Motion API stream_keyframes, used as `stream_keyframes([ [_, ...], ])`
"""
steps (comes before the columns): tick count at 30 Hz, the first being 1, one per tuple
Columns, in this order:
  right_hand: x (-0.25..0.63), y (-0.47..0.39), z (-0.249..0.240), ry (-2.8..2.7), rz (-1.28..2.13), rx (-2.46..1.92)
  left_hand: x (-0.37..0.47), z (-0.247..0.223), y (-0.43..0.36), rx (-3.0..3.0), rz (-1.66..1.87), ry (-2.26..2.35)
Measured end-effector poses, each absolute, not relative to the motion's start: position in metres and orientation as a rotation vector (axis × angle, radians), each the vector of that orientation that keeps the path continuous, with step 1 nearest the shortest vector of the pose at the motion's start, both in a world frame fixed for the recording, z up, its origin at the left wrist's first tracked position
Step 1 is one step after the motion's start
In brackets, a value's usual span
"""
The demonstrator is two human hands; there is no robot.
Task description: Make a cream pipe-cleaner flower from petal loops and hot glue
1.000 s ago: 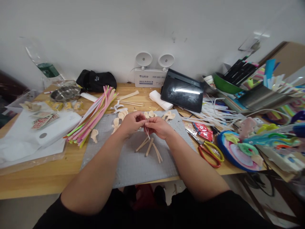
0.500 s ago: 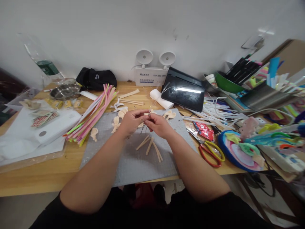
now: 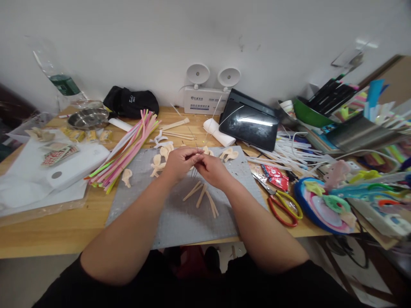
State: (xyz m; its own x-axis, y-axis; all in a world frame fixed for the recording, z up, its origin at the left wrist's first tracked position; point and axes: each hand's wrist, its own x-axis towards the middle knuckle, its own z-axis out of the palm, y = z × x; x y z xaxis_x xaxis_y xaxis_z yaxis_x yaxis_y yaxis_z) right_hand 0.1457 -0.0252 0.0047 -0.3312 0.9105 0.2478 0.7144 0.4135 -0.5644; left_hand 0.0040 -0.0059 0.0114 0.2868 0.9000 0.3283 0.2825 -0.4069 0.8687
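My left hand (image 3: 180,163) and my right hand (image 3: 212,169) meet over the grey mat (image 3: 180,226), their fingertips pinched together. Thin wires (image 3: 194,172) are held between them; some ends poke out below the fingers, and others spread up toward the wall. What the fingertips cover is hidden. Cream petal-like pieces (image 3: 156,161) lie just beyond and left of my left hand, with another cream piece (image 3: 229,154) past my right hand. Short cream strips (image 3: 201,196) rest on the mat between my forearms.
A bundle of pink and yellow fuzzy stems (image 3: 125,155) lies left of the mat. Scissors (image 3: 282,207) with red and yellow handles and a blue-rimmed round tray (image 3: 297,194) are on the right. Behind stand a black tablet-like case (image 3: 248,122) and a twin-head lamp (image 3: 201,102).
My hands have drawn closer together, fingertips now touching. Long wire ends now stand more visibly above them. The view has shifted slightly; things on the table have stayed put.
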Motion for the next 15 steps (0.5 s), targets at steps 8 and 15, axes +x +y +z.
stream_keyframes([
  [8, 0.144, -0.026, 0.003, -2.183, 0.473, -1.371, 0.005, 0.013, -0.007, 1.605, 1.147, 1.019],
  [15, 0.147, -0.019, -0.007, -1.939, 1.045, -1.242, 0.005, 0.011, -0.005, 1.421, 1.176, 0.968],
])
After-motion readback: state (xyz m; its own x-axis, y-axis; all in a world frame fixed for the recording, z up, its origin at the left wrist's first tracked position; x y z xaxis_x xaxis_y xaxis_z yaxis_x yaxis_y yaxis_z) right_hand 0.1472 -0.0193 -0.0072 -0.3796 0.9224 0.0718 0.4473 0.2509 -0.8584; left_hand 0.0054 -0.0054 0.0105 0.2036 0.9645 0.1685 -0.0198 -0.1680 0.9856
